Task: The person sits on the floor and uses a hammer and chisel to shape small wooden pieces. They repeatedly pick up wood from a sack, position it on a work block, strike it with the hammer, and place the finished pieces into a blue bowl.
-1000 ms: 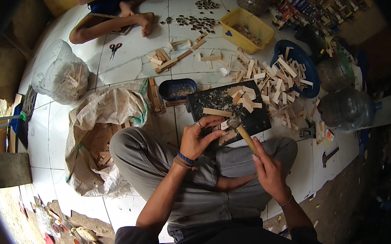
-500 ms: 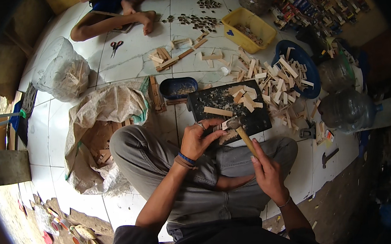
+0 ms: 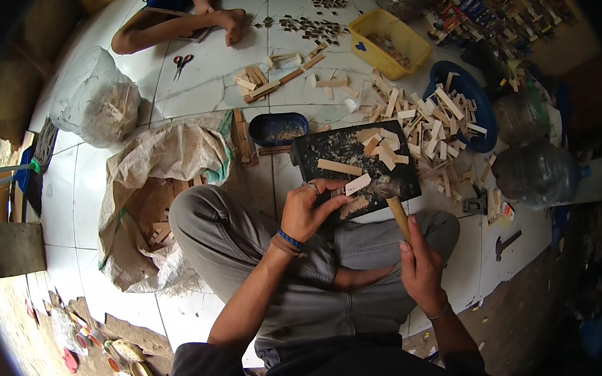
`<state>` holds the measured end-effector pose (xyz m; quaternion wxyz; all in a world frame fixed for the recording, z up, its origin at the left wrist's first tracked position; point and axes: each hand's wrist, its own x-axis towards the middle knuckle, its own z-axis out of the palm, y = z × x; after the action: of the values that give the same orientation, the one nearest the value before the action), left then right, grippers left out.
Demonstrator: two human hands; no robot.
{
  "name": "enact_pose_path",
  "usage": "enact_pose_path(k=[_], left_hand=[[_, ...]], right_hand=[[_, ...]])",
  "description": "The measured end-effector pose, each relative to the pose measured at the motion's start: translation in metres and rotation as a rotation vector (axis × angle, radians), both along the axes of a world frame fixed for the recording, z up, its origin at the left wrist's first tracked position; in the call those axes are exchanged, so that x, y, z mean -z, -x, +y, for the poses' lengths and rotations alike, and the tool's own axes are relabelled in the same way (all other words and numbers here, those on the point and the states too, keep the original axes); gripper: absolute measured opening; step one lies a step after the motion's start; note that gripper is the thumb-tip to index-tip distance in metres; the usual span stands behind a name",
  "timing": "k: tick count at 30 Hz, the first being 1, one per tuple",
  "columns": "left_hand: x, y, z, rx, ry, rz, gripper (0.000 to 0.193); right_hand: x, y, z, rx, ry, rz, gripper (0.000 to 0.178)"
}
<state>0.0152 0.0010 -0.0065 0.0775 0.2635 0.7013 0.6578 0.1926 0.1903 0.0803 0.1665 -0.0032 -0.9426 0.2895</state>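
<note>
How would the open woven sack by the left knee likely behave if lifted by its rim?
The sack would probably fold rather than hold its shape: its rim is already crumpled. The wood pieces inside likely add some weight low down, and might shift or spill, since the mouth gapes.

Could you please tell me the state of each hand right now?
Left hand: closed, pinching a small pale wood piece.
Right hand: closed, holding a hammer.

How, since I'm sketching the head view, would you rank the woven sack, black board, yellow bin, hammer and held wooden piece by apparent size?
1. Woven sack
2. Black board
3. Yellow bin
4. Hammer, partly hidden by right hand
5. Wooden piece in left hand
</note>
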Motion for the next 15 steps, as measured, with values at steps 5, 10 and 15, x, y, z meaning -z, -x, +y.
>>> enact_pose_path(k=[5,10,15], left_hand=[[0.0,0.0,0.002,-0.014,0.011,0.04,0.028],[-0.001,-0.001,0.002,0.008,-0.04,0.073,0.027],[-0.006,-0.001,0.0,0.043,0.014,0.053,0.029]], right_hand=[[0.001,0.005,-0.01,0.129,0.159,-0.197,0.049],[0.012,0.046,-0.017,0.377,0.794,-0.363,0.037],[0.021,0.091,-0.021,0.416,1.073,-0.434,0.039]])
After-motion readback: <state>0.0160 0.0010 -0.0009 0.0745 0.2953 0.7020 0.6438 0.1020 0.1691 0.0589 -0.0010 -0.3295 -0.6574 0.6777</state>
